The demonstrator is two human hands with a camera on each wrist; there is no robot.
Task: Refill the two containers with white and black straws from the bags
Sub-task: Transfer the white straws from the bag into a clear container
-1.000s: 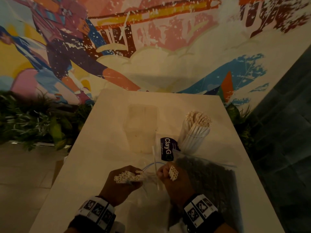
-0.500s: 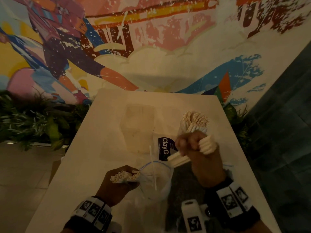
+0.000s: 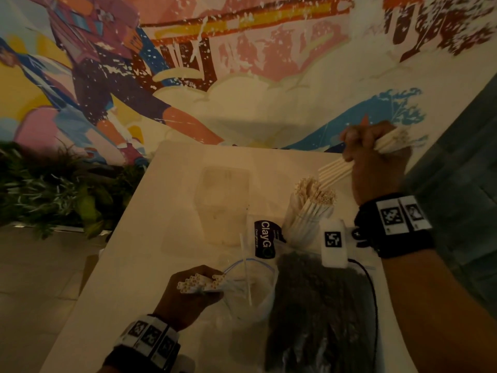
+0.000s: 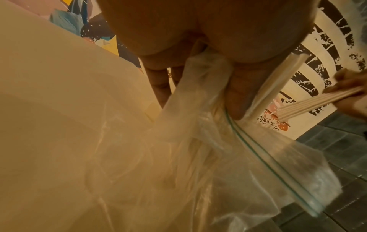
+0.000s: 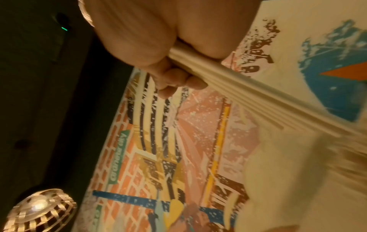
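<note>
My right hand (image 3: 376, 154) grips a bundle of white straws (image 3: 338, 170) raised above and just right of the container full of white straws (image 3: 309, 211); the bundle (image 5: 258, 97) slants down toward it. My left hand (image 3: 188, 294) holds a smaller bunch of white straws (image 3: 199, 282) together with the mouth of a clear zip bag (image 3: 250, 289); in the left wrist view the fingers (image 4: 234, 97) pinch the bag's plastic (image 4: 198, 141). A bag of black straws (image 3: 320, 313) lies at the front right. A second, empty clear container (image 3: 223, 205) stands at the table's middle.
The white table (image 3: 134, 251) runs back to a painted mural wall. A dark ClayGo label (image 3: 265, 239) stands between the containers. One loose white straw (image 3: 246, 270) sticks up from the clear bag. Plants (image 3: 53, 189) line the floor at left; a dark tiled wall is at right.
My right hand pulled a bundle of white straws out of the clear bag and lifted it up and right, above the full container. The left hand stayed holding its straws and the bag.
</note>
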